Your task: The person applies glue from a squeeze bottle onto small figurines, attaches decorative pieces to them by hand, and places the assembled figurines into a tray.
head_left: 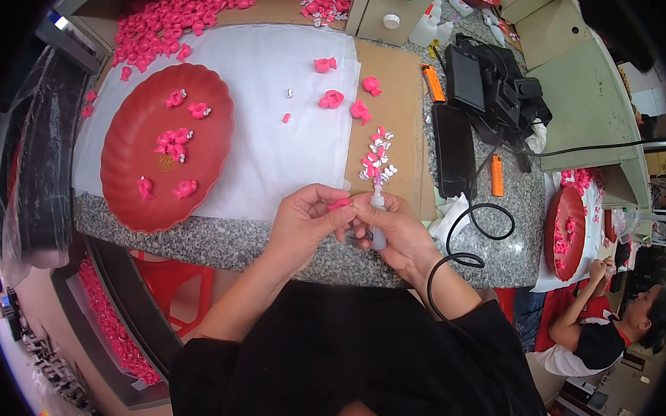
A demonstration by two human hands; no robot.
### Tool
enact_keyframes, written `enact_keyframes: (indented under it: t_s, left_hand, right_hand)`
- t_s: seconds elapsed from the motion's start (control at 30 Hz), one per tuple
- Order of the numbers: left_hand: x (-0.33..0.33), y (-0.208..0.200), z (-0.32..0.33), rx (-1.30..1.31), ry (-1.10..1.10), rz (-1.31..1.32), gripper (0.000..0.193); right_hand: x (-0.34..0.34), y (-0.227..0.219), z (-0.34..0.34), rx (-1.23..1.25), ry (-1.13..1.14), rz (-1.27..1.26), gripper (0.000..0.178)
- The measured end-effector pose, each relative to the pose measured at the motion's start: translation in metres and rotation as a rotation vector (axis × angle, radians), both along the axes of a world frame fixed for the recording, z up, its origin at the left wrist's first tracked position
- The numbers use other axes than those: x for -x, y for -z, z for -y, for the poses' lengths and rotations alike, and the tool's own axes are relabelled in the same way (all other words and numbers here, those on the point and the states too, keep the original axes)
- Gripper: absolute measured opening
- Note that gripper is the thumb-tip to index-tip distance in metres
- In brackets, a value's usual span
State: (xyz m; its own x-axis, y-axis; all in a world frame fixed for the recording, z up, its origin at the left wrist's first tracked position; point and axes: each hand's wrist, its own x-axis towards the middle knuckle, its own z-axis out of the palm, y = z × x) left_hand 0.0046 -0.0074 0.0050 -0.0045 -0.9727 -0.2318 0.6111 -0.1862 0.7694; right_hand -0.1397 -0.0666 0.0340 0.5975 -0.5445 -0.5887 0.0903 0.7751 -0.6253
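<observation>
Above the table's near edge, my left hand [307,221] pinches a small pink plastic piece [340,204] between thumb and fingers. Close against it, my right hand [395,231] is closed around a small glue bottle [379,238], its pale nozzle pointing up and away from me. The right thumb and fingertip also meet at the pink piece; whether they grip it I cannot tell. Just beyond the nozzle lies a pile of small pink and white parts [378,153] on cardboard. Larger hollow pink figures [332,99] lie farther off on the white sheet and the cardboard.
To the left, a red scalloped tray [128,156] holds several pink figures. A heap of pink pieces [177,23] fills the far left. On the right are a black phone [454,151], orange lighters [496,175], a looping black cable [495,236] and a co-worker [596,329].
</observation>
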Motion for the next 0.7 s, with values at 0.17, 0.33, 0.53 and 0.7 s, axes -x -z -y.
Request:
enact_keyframes:
  t_s: [0.17,0.33,0.53,0.7]
  left_hand:
    - [0.003,-0.010,-0.004,0.018,-0.041,0.042,0.018]
    - [-0.012,-0.012,-0.006,-0.057,0.028,-0.209,0.029]
    - [-0.023,-0.020,-0.015,-0.033,-0.070,0.029,0.032]
    - [-0.069,-0.045,-0.019,0.110,-0.732,1.238,0.021]
  right_hand:
    - [-0.003,-0.004,-0.001,0.008,0.005,-0.032,0.018]
    - [0.004,-0.014,0.011,-0.006,0.054,0.039,0.025]
    - [0.013,-0.010,0.020,0.022,0.082,-0.029,0.023]
    - [0.021,-0.004,0.023,-0.002,0.107,0.011,0.023]
